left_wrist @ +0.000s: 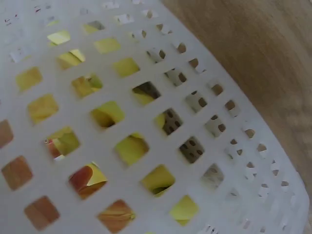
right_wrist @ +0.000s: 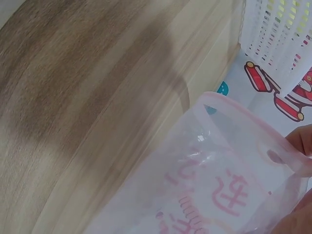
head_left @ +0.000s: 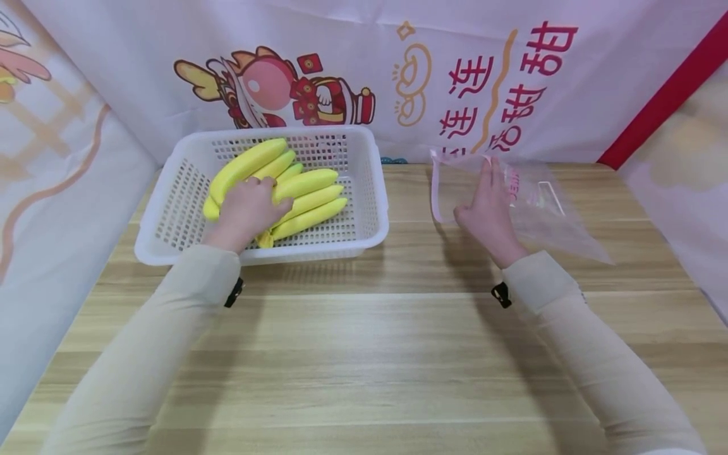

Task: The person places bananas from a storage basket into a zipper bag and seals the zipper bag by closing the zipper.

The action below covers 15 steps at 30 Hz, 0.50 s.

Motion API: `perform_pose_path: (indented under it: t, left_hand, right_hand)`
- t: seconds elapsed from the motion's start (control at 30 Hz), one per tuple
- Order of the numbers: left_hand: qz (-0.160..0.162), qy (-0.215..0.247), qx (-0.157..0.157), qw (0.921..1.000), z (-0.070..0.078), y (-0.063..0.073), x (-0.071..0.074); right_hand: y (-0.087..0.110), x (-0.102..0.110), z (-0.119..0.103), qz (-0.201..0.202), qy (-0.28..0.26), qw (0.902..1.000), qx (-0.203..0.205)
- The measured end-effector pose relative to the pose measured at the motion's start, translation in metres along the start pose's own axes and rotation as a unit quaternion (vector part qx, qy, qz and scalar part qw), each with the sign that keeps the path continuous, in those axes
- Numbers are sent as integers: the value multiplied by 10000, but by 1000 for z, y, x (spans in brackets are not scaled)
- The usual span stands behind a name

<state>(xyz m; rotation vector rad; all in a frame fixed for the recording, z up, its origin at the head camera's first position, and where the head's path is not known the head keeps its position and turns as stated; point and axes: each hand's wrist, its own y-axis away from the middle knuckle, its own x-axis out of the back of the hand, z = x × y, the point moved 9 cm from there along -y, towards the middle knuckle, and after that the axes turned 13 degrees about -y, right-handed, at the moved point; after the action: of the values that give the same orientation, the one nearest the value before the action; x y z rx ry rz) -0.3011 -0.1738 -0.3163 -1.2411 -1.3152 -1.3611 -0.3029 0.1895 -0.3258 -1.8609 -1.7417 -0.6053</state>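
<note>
Yellow bananas (head_left: 313, 202) lie in a white perforated plastic basket (head_left: 375, 218) at the back left. My left hand (head_left: 249, 207) reaches over the front rim and grips the bananas between its thumb and curled fingers. From the left wrist, the basket wall (left_wrist: 161, 141) hides most of that hand; yellow fruit and bits of finger show through the holes. On the right, my right hand (head_left: 488, 212) pinches a clear plastic bag (head_left: 546, 218) near its pale pink edge. In the right wrist view, fingers (right_wrist: 302, 139) hold the bag (right_wrist: 219, 170) beside a small hole; its mouth gapes slightly.
Both stand over a wood-grain table (head_left: 364, 354). Behind it hangs a white cloth (head_left: 352, 38) printed with a red cartoon figure and pink characters. More printed cloth (head_left: 62, 164) closes off the left side, and a red strip (head_left: 665, 95) edges the right.
</note>
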Motion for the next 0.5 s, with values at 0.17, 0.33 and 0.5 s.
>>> perform_pose_path:
  t: [0.17,0.33,0.5]
  left_hand:
    - [-240,145,-21,9996,-2,3,-10]
    - [-463,448,81,9979,-4,4,-17]
    - [-492,469,116,9976,-5,2,-19]
  right_hand:
    - [0,-1,0,-15,18,10000,17]
    - [0,-2,1,-33,0,10000,-6]
    - [0,-4,2,-44,-36,10000,-67]
